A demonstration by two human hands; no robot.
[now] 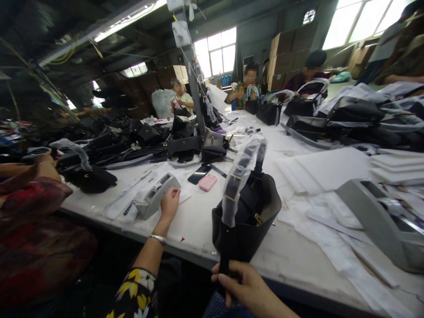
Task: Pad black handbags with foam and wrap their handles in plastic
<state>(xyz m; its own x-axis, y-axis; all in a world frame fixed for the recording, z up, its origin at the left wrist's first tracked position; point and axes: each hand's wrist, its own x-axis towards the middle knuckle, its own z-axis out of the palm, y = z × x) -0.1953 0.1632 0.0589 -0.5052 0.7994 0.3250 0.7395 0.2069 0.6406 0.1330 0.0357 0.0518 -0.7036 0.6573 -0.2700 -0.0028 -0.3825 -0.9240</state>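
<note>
A black handbag (247, 221) stands upright near the front edge of the table, its top open. Clear plastic wrap (239, 170) covers its raised handle, and a gold buckle shows through. My right hand (243, 280) pinches a dark strap (224, 265) at the front of the bag, below the tabletop's edge. To the left, my left hand (169, 204) is beside a grey tape dispenser (154, 198), thumb and fingertips pressed together. Whatever is between those fingertips, if anything, is too small to make out.
A pink case (208, 182) and a black phone (198, 174) lie behind my left hand. Another tape dispenser (380, 221) and white sheets (331, 168) are at right. Black bags (183, 145) crowd the table's back around a post (195, 70). A co-worker's arm (46, 172) is at left.
</note>
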